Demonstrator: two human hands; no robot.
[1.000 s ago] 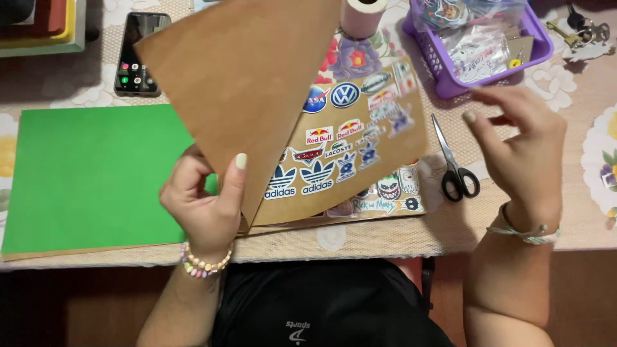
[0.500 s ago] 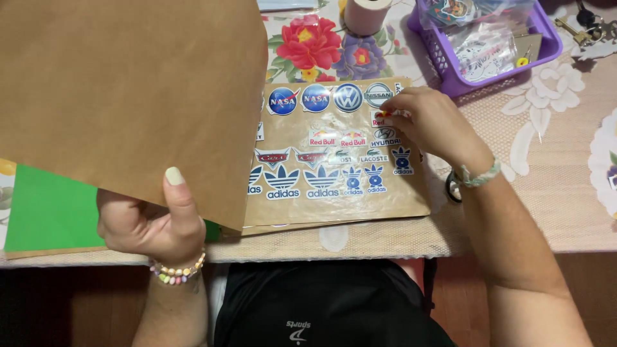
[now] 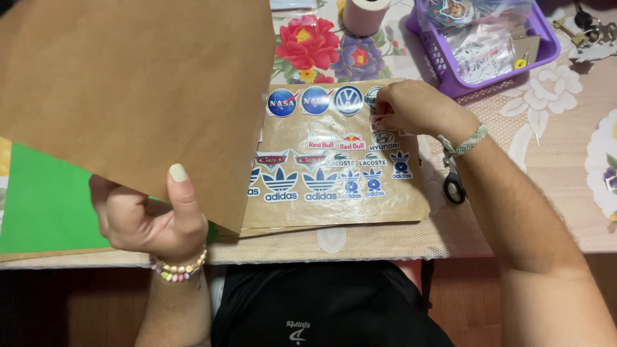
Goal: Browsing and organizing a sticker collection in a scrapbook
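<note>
Right, sticker sheet (image 3: 334, 160) lies flat on the table (image 3: 553, 160), near the front edge, kraft-brown backing covered in rows of small round and shaped logo stickers. Right hand (image 3: 411, 108) sits on its upper right corner, fingertips curled down onto a small sticker (image 3: 380, 119) with red on it. Looks like a pinch or a nail pick at its edge, but fingers hide the contact, so I can't tell if it's actually lifted or just pressed.

Left hand (image 3: 151, 218) is closed on the lower corner of a large brown paper sheet (image 3: 135, 90), thumb on top, fingers beneath, holding it raised and tilted over the left side. It overlaps the sticker sheet's left edge and covers part of the first column. Green card (image 3: 45, 199) lies beneath it on the table.

Risks as I judge them:
- Nothing pins the sticker sheet but the picking hand. Pull a sticker upward and the whole sheet may lift or slide towards the table edge.
- Picking at a thin edge can tear or crease the sticker.
- The raised sheet is held by one corner only. It could sag and drag across the stickers.
- Scissors (image 3: 454, 183) lie just under the right forearm; a sweep back could knock them.
- Purple basket (image 3: 450, 67) and tape roll (image 3: 364, 14) stand just beyond the sheet, within reach of a careless lift.
</note>
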